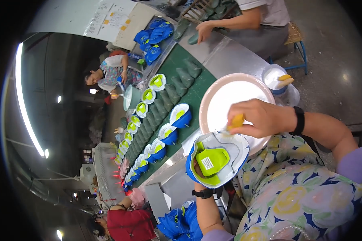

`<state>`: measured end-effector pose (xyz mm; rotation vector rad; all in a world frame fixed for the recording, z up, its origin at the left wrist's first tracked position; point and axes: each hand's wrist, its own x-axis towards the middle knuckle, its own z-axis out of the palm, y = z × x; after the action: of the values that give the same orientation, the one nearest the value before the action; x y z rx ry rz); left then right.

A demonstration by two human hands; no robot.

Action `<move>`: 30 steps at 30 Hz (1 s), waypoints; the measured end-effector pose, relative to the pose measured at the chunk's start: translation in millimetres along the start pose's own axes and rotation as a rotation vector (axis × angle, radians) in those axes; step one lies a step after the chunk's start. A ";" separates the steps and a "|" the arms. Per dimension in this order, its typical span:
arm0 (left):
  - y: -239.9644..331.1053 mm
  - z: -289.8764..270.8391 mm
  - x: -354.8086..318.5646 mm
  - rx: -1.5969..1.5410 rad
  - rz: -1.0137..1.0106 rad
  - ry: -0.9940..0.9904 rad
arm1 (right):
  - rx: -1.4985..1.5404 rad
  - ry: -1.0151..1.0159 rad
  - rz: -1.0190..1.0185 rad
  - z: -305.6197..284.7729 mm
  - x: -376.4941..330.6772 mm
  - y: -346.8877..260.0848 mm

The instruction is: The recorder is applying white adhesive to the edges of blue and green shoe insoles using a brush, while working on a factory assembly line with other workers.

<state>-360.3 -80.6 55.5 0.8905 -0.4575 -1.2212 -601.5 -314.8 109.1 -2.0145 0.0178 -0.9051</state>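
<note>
A blue shoe upper [217, 138] with white lining and a lime-green inside bearing a white label is tilted open toward me. My left hand [197, 169] holds it from its left side, the fingers mostly hidden by it. My right hand [255, 116] is closed round a yellow-handled brush [237, 121], whose tip meets the upper's white top edge. Just behind my right hand stands a wide pinkish basin [205, 100] of white liquid. Beside the basin is a small tub [268, 73] of white liquid with yellow handles sticking out.
A green conveyor belt [205, 83] carries rows of blue uppers [180, 114] and dark grey shoe lasts [171, 93]. More blue uppers [177, 221] are heaped at my lower left. Across the belt, one person [112, 72] works; another [261, 20] holds a dark last; a third in red [130, 223] is at lower left.
</note>
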 end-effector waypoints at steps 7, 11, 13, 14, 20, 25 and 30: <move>-0.9 24.6 -5.0 0.076 -0.034 -0.068 | -0.109 0.144 0.159 14.9 15.2 7.4; 11.2 27.2 18.8 0.118 -0.008 -0.041 | 0.163 0.321 0.394 -4.3 -4.6 33.2; 29.0 -3.3 17.4 0.328 0.163 0.204 | 0.270 0.327 0.487 -9.2 -5.0 27.6; 29.1 -31.5 32.7 0.418 0.227 0.307 | 0.327 0.330 0.554 -12.0 -11.2 34.2; 42.9 -166.8 105.4 0.604 0.216 0.425 | 0.458 0.217 0.672 1.5 -38.8 51.8; 22.4 -158.3 208.8 0.476 0.184 0.358 | 0.348 0.173 0.672 5.8 -53.6 50.8; 9.3 -186.1 264.2 0.547 -0.012 0.344 | 0.604 0.209 0.822 17.6 -55.8 31.2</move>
<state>-136.4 -264.8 -87.4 1.5417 -0.5149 -0.9350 -621.9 -301.5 47.4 -1.1663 0.5764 -0.4867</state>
